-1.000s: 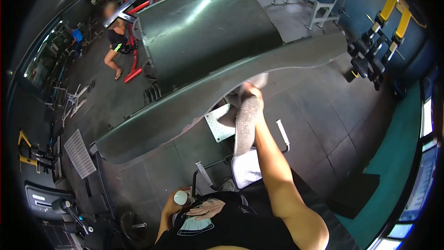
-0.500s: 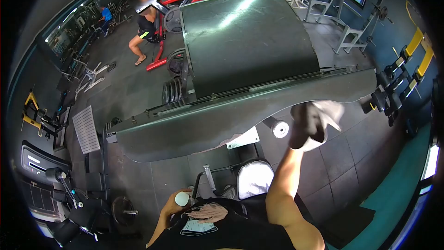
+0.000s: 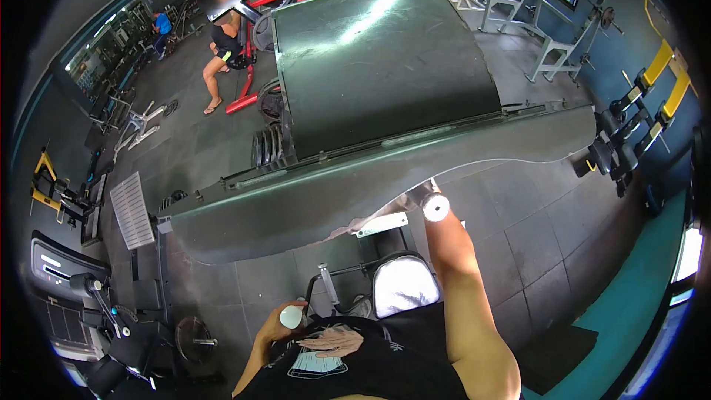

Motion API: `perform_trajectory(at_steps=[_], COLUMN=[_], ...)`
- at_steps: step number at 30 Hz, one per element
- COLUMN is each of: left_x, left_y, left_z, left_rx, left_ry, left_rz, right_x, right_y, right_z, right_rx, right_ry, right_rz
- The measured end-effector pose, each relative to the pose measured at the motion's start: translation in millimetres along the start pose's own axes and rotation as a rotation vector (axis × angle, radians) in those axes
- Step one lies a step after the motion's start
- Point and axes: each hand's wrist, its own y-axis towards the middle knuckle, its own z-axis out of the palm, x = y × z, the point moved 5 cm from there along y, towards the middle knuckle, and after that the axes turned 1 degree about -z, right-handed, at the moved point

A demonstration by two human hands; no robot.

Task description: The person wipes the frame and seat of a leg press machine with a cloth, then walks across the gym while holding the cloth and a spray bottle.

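At the lower left, my left hand (image 3: pixel 275 324) is wrapped round a container with a pale, round top (image 3: pixel 291 317), close to my black shirt (image 3: pixel 370 348). My right arm (image 3: pixel 459 274) reaches up to the lower edge of a large dark machine panel (image 3: pixel 385 178). A metal tube with a round white end (image 3: pixel 435 207) overlaps the wrist area. The panel and tube hide my right hand, so its fingers and anything in them cannot be seen. A wide dark board (image 3: pixel 385 67) slopes away behind the panel.
A shiny-topped pad (image 3: pixel 406 287) lies below the panel. A seated person (image 3: pixel 224 48) is beside a red machine frame (image 3: pixel 242 104). Another person in blue (image 3: pixel 161 24) is farther back. Dumbbells (image 3: pixel 618 141) sit on a rack at right; a weight plate (image 3: pixel 194 339) is lower left.
My right hand has moved left and behind the panel edge, and the grey-white cloth it had is out of sight. My left hand keeps its hold. The view has shifted slightly.
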Motion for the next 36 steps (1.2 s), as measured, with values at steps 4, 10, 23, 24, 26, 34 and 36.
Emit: perform_trajectory(at_steps=[4, 10, 23, 24, 26, 34, 36], left_x=[6, -3, 13, 16, 5, 2, 0], left_y=[-1, -5, -8, -7, -7, -5, -7], left_z=[4, 7, 10, 10, 11, 12, 11], left_rx=[0.007, 0.018, 0.066, 0.069, 0.08, 0.017, 0.015], left_ry=[0.04, 0.073, 0.014, 0.017, 0.035, 0.042, 0.017], left_rz=[-0.019, 0.029, -0.064, -0.056, -0.076, 0.01, -0.014], right_x=[4, 12, 8, 8, 7, 9, 10], right_y=[6, 14, 6, 5, 3, 4, 3], right_z=[4, 6, 4, 3, 3, 6, 6], right_rx=[0.01, 0.011, 0.014, 0.018, 0.018, 0.024, 0.027], right_ry=[-0.012, -0.043, -0.048, -0.048, -0.049, -0.06, -0.057], right_rz=[0.001, -0.005, -0.008, -0.01, -0.009, -0.014, -0.016])
